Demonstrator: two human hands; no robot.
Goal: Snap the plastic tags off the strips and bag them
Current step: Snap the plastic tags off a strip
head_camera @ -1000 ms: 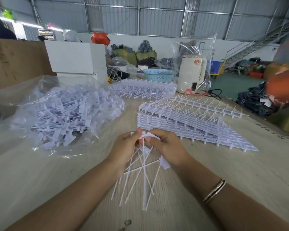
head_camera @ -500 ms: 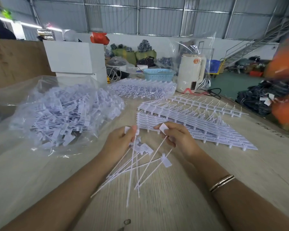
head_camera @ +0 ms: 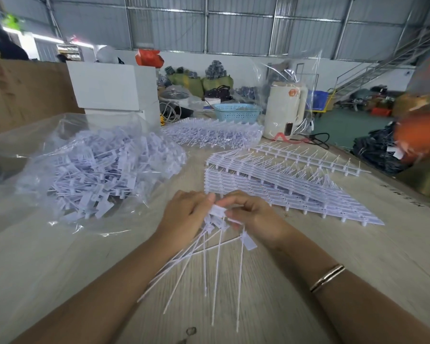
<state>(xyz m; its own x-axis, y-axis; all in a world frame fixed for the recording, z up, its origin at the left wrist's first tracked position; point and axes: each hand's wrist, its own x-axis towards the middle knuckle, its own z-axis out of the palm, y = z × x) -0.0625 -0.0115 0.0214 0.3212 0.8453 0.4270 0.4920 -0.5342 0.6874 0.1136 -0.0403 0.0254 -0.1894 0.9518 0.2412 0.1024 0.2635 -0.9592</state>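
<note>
My left hand (head_camera: 186, 214) grips a fan of several loose white plastic tags (head_camera: 209, 264) by their flat heads, their long thin tails pointing down toward me. My right hand (head_camera: 253, 217) pinches one tag head (head_camera: 218, 210) right against the left hand's fingertips. Another tag head (head_camera: 248, 240) hangs just below my right hand. A stack of uncut white tag strips (head_camera: 283, 184) lies on the table just beyond my hands. To the left lies a clear plastic bag (head_camera: 90, 170), full of snapped-off tags.
A single strip (head_camera: 308, 155) lies behind the stack, and a second heap of strips (head_camera: 214, 132) sits farther back. A white kettle (head_camera: 284, 110), a blue basket (head_camera: 236, 111) and white boxes (head_camera: 114, 88) stand at the table's (head_camera: 60, 264) far end.
Half a second ago my hands were apart, the right holding one tag. They have come together again and the bundle of tails has swung back under my hands.
</note>
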